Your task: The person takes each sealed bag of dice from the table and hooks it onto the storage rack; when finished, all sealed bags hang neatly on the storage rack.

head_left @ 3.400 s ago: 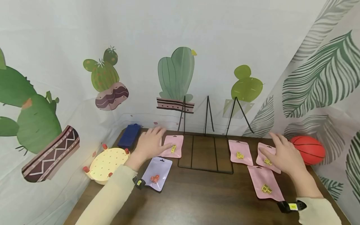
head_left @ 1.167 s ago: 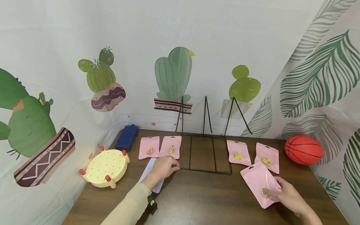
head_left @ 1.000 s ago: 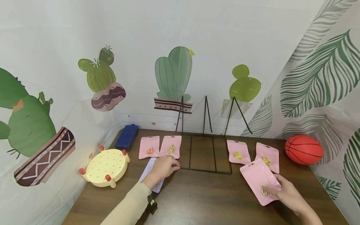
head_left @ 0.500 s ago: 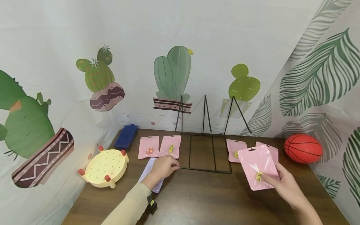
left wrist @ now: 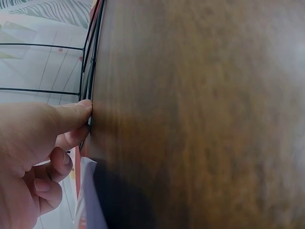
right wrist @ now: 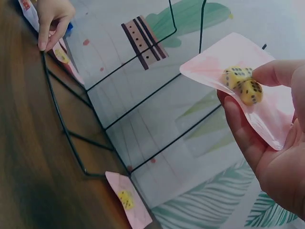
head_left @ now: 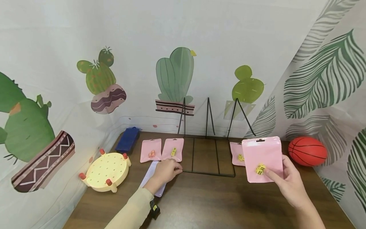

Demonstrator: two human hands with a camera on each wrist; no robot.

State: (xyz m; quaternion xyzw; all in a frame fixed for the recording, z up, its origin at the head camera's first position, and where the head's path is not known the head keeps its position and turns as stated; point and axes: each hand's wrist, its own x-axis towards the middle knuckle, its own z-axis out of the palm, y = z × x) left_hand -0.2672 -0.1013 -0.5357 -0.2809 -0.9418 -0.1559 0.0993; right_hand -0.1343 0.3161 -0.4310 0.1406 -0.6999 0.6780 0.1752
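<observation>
My left hand (head_left: 166, 171) pinches the front left corner of a black wire rack (head_left: 218, 174) that stands on the brown table; the left wrist view shows thumb and forefinger on the wire. My right hand (head_left: 293, 187) holds a pink zip pouch (head_left: 263, 151) by its lower right side, thumb in front and fingers behind. Yellow dice (right wrist: 243, 83) show through the pouch, which is raised nearly upright, hang hole at the top. Another pink pouch (head_left: 235, 149) lies right of the rack, partly covered by the held one. A lilac pouch (head_left: 148, 173) lies partly hidden beneath my left arm.
Two pink pouches, one with reddish dice (head_left: 151, 154) and one with yellow dice (head_left: 173, 152), lie left of the rack. A blue box (head_left: 127, 140), a cream round stool-like piece (head_left: 107, 171) with red-tipped legs and a red basketball (head_left: 307, 151) stand toward the table's sides.
My right hand has picked up the pink pouch from the front right, lifting it and turning it upright. My left hand went down to the rack's corner and has stayed there.
</observation>
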